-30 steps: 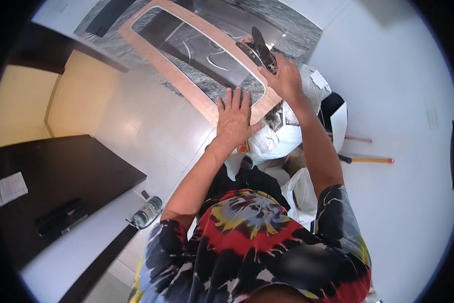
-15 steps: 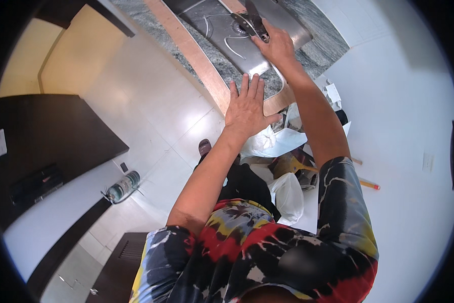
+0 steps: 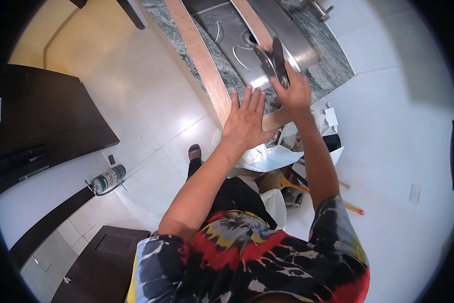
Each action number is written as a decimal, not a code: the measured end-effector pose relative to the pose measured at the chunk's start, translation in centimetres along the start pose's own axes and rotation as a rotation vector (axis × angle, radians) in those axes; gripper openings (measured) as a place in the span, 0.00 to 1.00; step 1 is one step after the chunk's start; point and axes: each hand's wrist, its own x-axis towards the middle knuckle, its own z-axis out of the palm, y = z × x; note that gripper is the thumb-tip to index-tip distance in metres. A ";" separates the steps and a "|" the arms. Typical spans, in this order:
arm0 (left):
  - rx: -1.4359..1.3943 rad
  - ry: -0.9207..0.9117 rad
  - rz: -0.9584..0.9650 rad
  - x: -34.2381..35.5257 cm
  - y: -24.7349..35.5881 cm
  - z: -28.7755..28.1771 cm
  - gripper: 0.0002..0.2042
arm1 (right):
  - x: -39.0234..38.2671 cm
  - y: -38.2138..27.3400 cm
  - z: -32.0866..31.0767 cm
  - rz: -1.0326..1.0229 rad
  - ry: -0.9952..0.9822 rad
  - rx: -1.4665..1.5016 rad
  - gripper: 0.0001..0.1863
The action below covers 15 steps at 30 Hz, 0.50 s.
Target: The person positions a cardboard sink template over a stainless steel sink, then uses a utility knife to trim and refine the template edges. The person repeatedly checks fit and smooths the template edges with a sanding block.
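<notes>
My left hand (image 3: pixel 244 123) lies flat with fingers spread at the near corner of a wooden frame (image 3: pixel 197 53), which rests on the counter and over the sink. In my right hand (image 3: pixel 295 95) is a black hand tool (image 3: pixel 277 54) with two long dark parts and some metal between them; motion blur hides its exact kind. The tool is held over the frame's right-hand strip, beside the sink. Thin white curled strips (image 3: pixel 242 56) lie in the metal sink basin (image 3: pixel 222 38), near the drain.
Grey stone counter (image 3: pixel 333 65) borders the sink, with a tap (image 3: pixel 316 9) at the far right. White plastic bags (image 3: pixel 267 157) and an orange-tipped stick (image 3: pixel 353 208) are below the frame. A gas cylinder (image 3: pixel 109 179) stands on the floor at left.
My right hand and the tool have come nearer along the frame's right-hand strip, toward my left hand. My left hand stays on the corner. The whole view has shifted slightly.
</notes>
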 end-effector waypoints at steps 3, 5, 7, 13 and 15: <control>-0.023 -0.009 0.009 0.2 0.6 -0.1 0.53 | 7.4 2.3 4.1 0.009 -0.010 -0.027 0.38; -0.038 0.004 0.007 0.1 0.7 -0.1 0.53 | 11.8 2.7 6.6 -0.083 0.087 -0.099 0.39; -0.049 0.015 0.004 0.2 0.8 -0.2 0.52 | 14.9 2.8 7.5 -0.094 0.037 -0.046 0.38; -0.029 0.006 -0.037 0.4 0.7 0.1 0.52 | 13.9 0.6 5.6 -0.075 -0.040 0.064 0.32; -0.014 0.018 -0.035 0.5 0.6 0.5 0.52 | 11.4 2.0 5.5 -0.151 0.006 -0.047 0.36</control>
